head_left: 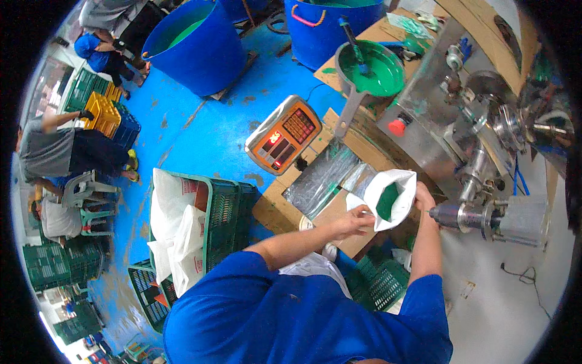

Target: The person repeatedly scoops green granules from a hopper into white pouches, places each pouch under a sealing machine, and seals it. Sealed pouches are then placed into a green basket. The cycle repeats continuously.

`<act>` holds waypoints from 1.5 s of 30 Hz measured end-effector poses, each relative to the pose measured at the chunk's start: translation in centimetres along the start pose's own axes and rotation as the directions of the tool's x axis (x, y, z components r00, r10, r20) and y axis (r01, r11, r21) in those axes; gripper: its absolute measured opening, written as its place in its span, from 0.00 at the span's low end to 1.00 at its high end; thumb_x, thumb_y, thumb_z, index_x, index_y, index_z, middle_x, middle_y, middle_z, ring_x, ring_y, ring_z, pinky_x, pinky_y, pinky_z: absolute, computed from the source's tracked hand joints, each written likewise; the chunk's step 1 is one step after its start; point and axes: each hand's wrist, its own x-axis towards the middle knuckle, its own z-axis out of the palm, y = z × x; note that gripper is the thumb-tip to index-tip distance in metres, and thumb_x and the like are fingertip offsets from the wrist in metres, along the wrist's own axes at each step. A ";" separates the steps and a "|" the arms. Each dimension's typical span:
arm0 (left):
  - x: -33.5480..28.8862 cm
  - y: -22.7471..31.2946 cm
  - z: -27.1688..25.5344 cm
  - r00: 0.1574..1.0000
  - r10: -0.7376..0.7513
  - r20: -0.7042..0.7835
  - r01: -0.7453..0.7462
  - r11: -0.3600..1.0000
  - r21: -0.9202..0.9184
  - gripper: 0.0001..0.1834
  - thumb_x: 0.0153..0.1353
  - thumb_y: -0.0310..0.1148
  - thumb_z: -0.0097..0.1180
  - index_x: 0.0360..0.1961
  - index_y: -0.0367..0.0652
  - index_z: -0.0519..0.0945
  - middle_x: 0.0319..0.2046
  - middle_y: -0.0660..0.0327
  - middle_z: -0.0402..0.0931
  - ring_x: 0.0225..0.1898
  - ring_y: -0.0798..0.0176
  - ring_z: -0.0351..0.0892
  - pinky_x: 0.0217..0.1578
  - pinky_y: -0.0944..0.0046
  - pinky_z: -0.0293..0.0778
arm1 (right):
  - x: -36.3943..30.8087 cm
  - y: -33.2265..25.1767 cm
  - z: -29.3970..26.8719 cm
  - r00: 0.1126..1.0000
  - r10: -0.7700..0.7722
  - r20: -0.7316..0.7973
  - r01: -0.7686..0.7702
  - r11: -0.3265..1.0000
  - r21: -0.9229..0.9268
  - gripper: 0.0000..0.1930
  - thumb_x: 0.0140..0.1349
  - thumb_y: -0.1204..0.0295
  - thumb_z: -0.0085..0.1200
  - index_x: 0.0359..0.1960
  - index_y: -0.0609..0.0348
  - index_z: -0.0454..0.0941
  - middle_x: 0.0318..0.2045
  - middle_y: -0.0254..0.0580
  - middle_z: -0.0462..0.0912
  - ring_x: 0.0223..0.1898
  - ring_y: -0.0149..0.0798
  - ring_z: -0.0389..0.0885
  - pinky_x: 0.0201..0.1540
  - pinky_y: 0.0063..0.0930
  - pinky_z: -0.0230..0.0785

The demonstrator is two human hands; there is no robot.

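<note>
A white bag [405,207] stands with its mouth spread wide, and green paste [387,201] shows inside it. My right hand [424,198] grips the bag's right side; its fingertips are partly hidden behind the bag. At the bag's left edge is my left hand [355,222], its fingers loosely curled and apart. Whether those fingertips touch the bag is hard to tell. Just left of the bag lies the scale's plastic-wrapped platform [315,182]. Right of my right hand, a metal nozzle [445,213] of the machine points toward my wrist.
An orange-faced digital scale [284,134] stands beyond the platform. A pot of green liquid [381,71] sits on cardboard farther back. Green crates [230,209] with white bags stand at left. Large blue tubs [197,51] are at the back; people work at far left.
</note>
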 end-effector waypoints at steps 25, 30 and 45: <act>-27.4 7.4 1.9 0.425 0.668 -0.611 -0.895 0.413 -0.170 0.07 0.48 0.22 0.57 0.23 0.44 0.71 0.23 0.62 0.74 0.24 0.65 0.74 0.27 0.66 0.72 | -22.6 -11.0 27.0 0.774 -0.486 0.405 0.326 0.855 0.403 0.05 0.55 0.80 0.51 0.32 0.59 0.68 0.32 0.36 0.75 0.34 0.29 0.75 0.39 0.26 0.69; -40.8 8.2 -0.4 0.164 0.766 -0.621 -0.961 0.267 0.075 0.14 0.47 0.23 0.58 0.37 0.40 0.72 0.35 0.59 0.74 0.37 0.63 0.75 0.40 0.62 0.72 | -26.4 -14.8 41.0 0.517 -0.624 0.585 0.365 0.779 0.509 0.08 0.55 0.81 0.52 0.23 0.54 0.67 0.23 0.28 0.70 0.26 0.22 0.69 0.29 0.18 0.63; -44.4 -6.8 -28.2 0.112 0.252 -0.961 -0.950 0.312 -0.029 0.16 0.46 0.18 0.51 0.38 0.41 0.69 0.39 0.58 0.71 0.39 0.59 0.73 0.42 0.56 0.72 | -15.6 -1.6 61.6 0.434 -0.267 0.861 0.649 0.755 -0.093 0.13 0.44 0.80 0.54 0.28 0.56 0.61 0.24 0.31 0.64 0.27 0.26 0.62 0.29 0.22 0.57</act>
